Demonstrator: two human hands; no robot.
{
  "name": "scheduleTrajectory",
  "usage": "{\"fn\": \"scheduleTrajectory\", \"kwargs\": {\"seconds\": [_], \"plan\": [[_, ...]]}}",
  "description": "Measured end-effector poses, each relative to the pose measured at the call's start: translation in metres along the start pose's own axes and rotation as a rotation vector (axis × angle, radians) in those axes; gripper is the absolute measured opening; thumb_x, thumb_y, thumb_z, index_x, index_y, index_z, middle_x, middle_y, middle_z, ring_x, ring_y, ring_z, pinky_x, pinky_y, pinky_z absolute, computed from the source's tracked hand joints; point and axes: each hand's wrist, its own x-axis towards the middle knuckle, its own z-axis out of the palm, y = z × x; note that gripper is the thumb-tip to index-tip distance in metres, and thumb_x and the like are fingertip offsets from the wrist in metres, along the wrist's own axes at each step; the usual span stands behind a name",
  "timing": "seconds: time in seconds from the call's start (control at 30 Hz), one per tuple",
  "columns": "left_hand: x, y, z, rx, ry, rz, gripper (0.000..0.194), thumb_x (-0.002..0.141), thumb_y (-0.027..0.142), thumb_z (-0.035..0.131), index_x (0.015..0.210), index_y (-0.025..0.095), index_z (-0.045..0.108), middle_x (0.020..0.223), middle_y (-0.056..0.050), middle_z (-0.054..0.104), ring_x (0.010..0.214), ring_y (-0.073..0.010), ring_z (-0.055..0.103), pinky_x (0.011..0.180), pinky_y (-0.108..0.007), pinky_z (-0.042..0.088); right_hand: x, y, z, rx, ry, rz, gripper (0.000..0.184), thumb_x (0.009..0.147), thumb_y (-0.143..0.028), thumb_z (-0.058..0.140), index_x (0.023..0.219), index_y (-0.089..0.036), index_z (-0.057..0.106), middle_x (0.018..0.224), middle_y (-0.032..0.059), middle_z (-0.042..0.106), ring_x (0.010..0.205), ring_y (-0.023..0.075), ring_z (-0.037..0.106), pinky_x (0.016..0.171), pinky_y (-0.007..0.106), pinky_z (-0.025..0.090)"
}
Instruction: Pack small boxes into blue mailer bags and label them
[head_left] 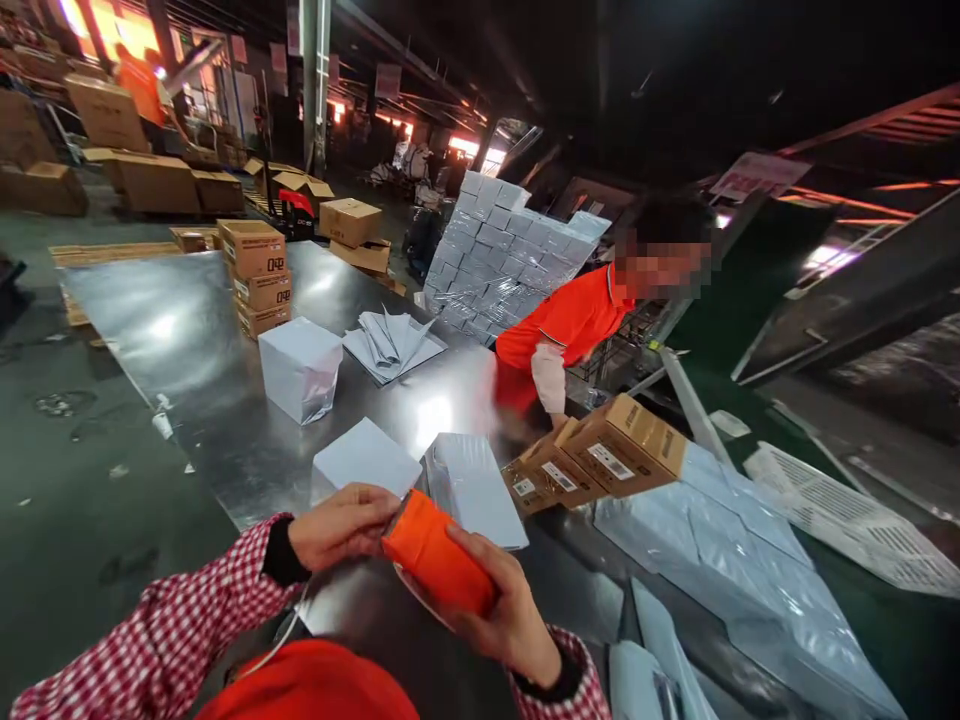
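Shiny metal table (187, 330), stacked brown cartons (259, 275), white wrapped boxes (300, 368), loose grey mailer bags (391, 342), labelled cardboard boxes (600, 455)

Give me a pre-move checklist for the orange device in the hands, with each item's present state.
1. Right hand grips the orange device from below: ok.
2. Left hand touches the device's upper end: ok.
3. White wrapped parcels lie on the metal table just beyond the hands: ok.
4. Co-worker's gloved hand stays apart from the person's hands: ok.
5. Brown cartons sit steady at the table edge: cannot tell, they look tilted.
6. Device's screen or face readable: cannot tell.
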Motion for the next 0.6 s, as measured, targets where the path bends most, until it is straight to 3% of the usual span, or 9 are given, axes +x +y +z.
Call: {"fn": "scheduleTrajectory", "kwargs": {"seconds": [0.07, 0.13, 0.23, 0.3, 0.4, 0.5, 0.57, 0.6], "plan": [[-0.004, -0.011, 0.004, -0.204, -0.016, -0.025, 0.044, 0.068, 0.064, 0.082, 0.082, 0.023, 0.074, 0.080, -0.004, 0.069, 0.070, -0.0135, 0.065, 0.077, -0.028, 0.058, 0.000, -0.004, 0.004, -0.085, -0.014, -0.027, 0.063, 0.071, -0.032, 0.076, 0.133, -0.026, 0.066, 0.103, 0.0100, 0.079, 0.081, 0.0271, 0.073, 0.073, 0.040, 0.060], [-0.001, -0.018, 0.004, -0.285, 0.013, -0.028, 0.047, 0.065, 0.065, 0.084, 0.071, 0.021, 0.070, 0.065, 0.001, 0.059, 0.057, -0.0098, 0.055, 0.065, -0.025, 0.054, 0.003, -0.006, 0.010, -0.116, -0.030, -0.040, 0.063, 0.072, -0.029, 0.075, 0.134, -0.024, 0.066, 0.105, 0.0101, 0.079, 0.083, 0.0260, 0.073, 0.074, 0.039, 0.060], [0.009, -0.014, -0.003, -0.147, 0.111, 0.044, 0.058, 0.064, 0.074, 0.078, 0.057, 0.020, 0.057, 0.051, 0.005, 0.044, 0.045, -0.0075, 0.039, 0.047, -0.024, 0.039, 0.020, -0.013, 0.021, -0.113, -0.055, -0.049, 0.063, 0.077, -0.034, 0.074, 0.138, -0.021, 0.063, 0.117, 0.0130, 0.077, 0.096, 0.0277, 0.074, 0.085, 0.041, 0.060], [0.016, 0.004, -0.017, 0.093, 0.232, 0.083, 0.055, 0.068, 0.070, 0.073, 0.056, 0.020, 0.053, 0.050, 0.004, 0.046, 0.045, -0.0083, 0.040, 0.045, -0.025, 0.036, 0.035, -0.018, 0.022, -0.116, -0.061, -0.018, 0.065, 0.079, -0.039, 0.074, 0.139, -0.017, 0.063, 0.125, 0.0156, 0.075, 0.105, 0.0291, 0.073, 0.093, 0.042, 0.059], [0.023, 0.048, -0.060, 0.450, 0.423, 0.074, 0.038, 0.082, 0.052, 0.061, 0.068, 0.017, 0.062, 0.063, -0.003, 0.061, 0.056, -0.0134, 0.055, 0.056, -0.030, 0.049, 0.048, -0.020, 0.002, -0.110, -0.069, 0.057, 0.066, 0.079, -0.040, 0.073, 0.139, -0.015, 0.063, 0.130, 0.0162, 0.072, 0.109, 0.0289, 0.072, 0.096, 0.042, 0.057], [0.029, 0.086, -0.124, 0.585, 0.584, 0.092, 0.031, 0.087, 0.044, 0.055, 0.077, 0.015, 0.063, 0.075, -0.006, 0.066, 0.063, -0.0149, 0.060, 0.070, -0.035, 0.055, 0.034, -0.006, -0.036, -0.147, -0.082, 0.085, 0.062, 0.078, -0.040, 0.071, 0.135, -0.015, 0.067, 0.116, 0.0143, 0.077, 0.092, 0.0264, 0.074, 0.082, 0.040, 0.059], [0.035, 0.085, -0.163, 0.700, 0.668, 0.072, 0.035, 0.087, 0.048, 0.055, 0.074, 0.016, 0.065, 0.073, -0.007, 0.066, 0.066, -0.0179, 0.062, 0.077, -0.039, 0.056, 0.014, 0.011, -0.051, -0.188, -0.120, 0.109, 0.059, 0.078, -0.038, 0.071, 0.132, -0.016, 0.068, 0.108, 0.0133, 0.078, 0.083, 0.0244, 0.073, 0.075, 0.039, 0.059], [0.038, 0.074, -0.176, 0.771, 0.703, 0.034, 0.039, 0.086, 0.052, 0.054, 0.069, 0.018, 0.063, 0.068, -0.008, 0.065, 0.066, -0.0200, 0.064, 0.080, -0.040, 0.056, 0.004, 0.021, -0.052, -0.195, -0.140, 0.134, 0.057, 0.078, -0.037, 0.071, 0.131, -0.016, 0.069, 0.106, 0.0130, 0.079, 0.080, 0.0238, 0.073, 0.075, 0.039, 0.059]]}}
